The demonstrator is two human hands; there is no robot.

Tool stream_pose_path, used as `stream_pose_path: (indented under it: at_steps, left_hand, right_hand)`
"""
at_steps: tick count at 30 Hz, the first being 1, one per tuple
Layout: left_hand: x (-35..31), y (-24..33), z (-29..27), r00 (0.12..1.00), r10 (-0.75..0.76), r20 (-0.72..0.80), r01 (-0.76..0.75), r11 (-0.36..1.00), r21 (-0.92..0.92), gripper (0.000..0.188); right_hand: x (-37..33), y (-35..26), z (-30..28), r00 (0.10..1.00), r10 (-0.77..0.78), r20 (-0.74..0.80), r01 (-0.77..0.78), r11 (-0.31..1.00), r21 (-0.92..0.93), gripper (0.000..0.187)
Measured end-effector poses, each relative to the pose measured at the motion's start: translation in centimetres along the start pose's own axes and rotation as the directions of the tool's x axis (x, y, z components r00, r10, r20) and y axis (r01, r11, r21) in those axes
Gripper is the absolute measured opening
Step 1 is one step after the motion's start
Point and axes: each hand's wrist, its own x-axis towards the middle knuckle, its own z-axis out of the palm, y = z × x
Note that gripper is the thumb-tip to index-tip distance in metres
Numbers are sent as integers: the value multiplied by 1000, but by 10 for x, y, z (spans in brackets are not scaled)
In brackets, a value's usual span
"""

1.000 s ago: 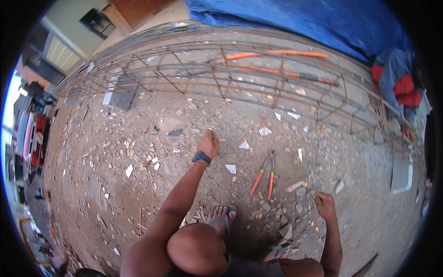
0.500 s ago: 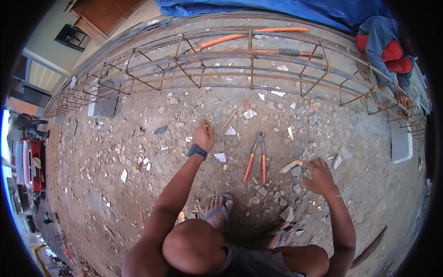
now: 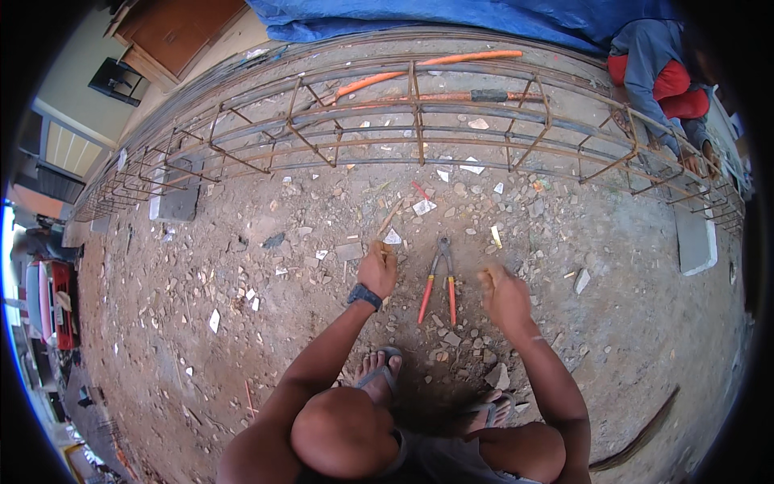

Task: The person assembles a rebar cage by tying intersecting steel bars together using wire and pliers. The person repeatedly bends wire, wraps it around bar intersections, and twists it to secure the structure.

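Note:
My left hand [image 3: 376, 268], with a dark watch [image 3: 364, 297] on its wrist, is low over the gravelly ground, left of the cutters. Its fingers are curled together; what they may hold is too small to make out. A long-handled pair of cutters [image 3: 439, 278] with red-and-yellow grips lies on the dirt between my hands, its jaws pointing away from me and its handles spread. To the right of it, my right hand [image 3: 505, 298] is slightly blurred, fingers bent inward and closed; anything in them is hidden. Neither hand touches the cutters.
A long rebar cage [image 3: 419, 113] spans the far side on concrete blocks [image 3: 176, 194]. Orange pipes [image 3: 427, 63] lie behind it, and a blue tarp [image 3: 451, 20] beyond. At the far right a person [image 3: 657, 81] crouches, hands at the cage. Stones and white tile shards [image 3: 423, 207] litter the ground.
My left hand has come nearer to me and to the right. My right hand has moved left toward the cutters, its fingers going from spread to bent. The view has shifted slightly.

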Motion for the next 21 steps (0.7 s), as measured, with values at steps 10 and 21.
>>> stream_pose_path:
  at_steps: [10,21]
  left_hand:
    - [16,-9,-10,1000,22,-5,-22,1000,22,16]
    - [10,6,-5,996,93,-12,-91,987,133,15]
  right_hand:
    - [-25,33,-37,932,117,343,-239,910,339,14]
    - [-39,71,-72,901,309,303,-417,808,417,13]
